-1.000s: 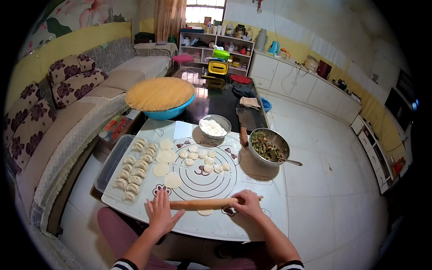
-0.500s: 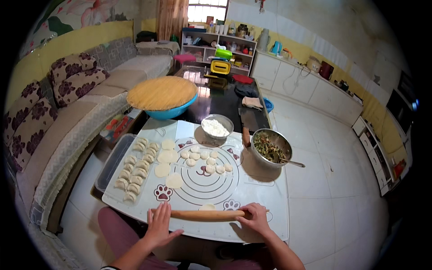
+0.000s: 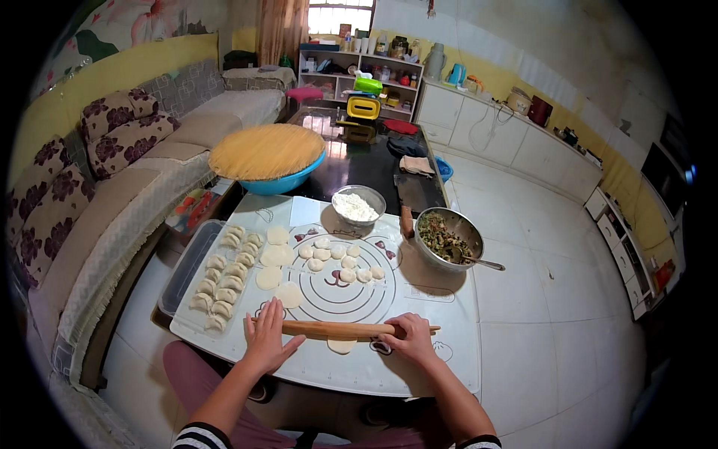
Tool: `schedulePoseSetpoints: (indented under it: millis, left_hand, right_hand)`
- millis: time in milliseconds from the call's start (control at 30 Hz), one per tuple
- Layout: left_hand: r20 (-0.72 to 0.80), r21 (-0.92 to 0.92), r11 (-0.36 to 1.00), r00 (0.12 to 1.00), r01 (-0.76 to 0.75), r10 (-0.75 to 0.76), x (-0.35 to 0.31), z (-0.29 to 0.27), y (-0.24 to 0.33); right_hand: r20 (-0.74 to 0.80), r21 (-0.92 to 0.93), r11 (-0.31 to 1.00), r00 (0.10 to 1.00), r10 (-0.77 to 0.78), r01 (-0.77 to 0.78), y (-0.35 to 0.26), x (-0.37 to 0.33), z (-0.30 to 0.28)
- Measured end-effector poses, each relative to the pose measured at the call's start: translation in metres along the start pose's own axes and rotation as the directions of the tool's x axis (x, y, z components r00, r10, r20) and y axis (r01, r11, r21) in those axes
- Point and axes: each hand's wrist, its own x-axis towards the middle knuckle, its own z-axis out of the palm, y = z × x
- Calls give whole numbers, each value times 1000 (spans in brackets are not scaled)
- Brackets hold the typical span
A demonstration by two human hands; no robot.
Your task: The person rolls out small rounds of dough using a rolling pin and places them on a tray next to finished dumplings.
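A wooden rolling pin (image 3: 336, 329) lies crosswise over a small dough round (image 3: 342, 346), which shows along the pin's near side. Flat on the pin's left end rests my left hand (image 3: 265, 337), fingers stretched out and thumb apart. My right hand (image 3: 411, 338) has its fingers curled round the right end. Beyond the pin, several small pressed dough pieces (image 3: 348, 262) sit on the printed pastry mat (image 3: 224, 346). Thin rolled wrappers (image 3: 277, 255) overlap in a column to their left. Folded dumplings (image 3: 223, 293) fill a clear tray at the mat's left side.
A bowl of flour (image 3: 357, 205) stands at the mat's far edge. At right is a metal bowl of chopped filling (image 3: 450, 239) with a spoon. A round woven tray (image 3: 267, 152) covers a blue basin (image 3: 280, 184). A sofa (image 3: 138, 194) runs along the left.
Both hands have pushed the rolling pin away from me, over the dough round. The round now shows on the pin's near side instead of its far side.
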Motion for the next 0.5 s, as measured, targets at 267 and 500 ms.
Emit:
schedulePoseSetpoints:
  millis: [267,500]
  left_hand:
    - [63,-12,999,997,-35,36,-35,1,-4]
    - [39,-7,998,997,-63,64,-28,-2,7]
  right_hand:
    - [-72,-76,993,993,-98,93,-6,-24,-11]
    - [-14,61,997,999,45,-44,28,-20,-7]
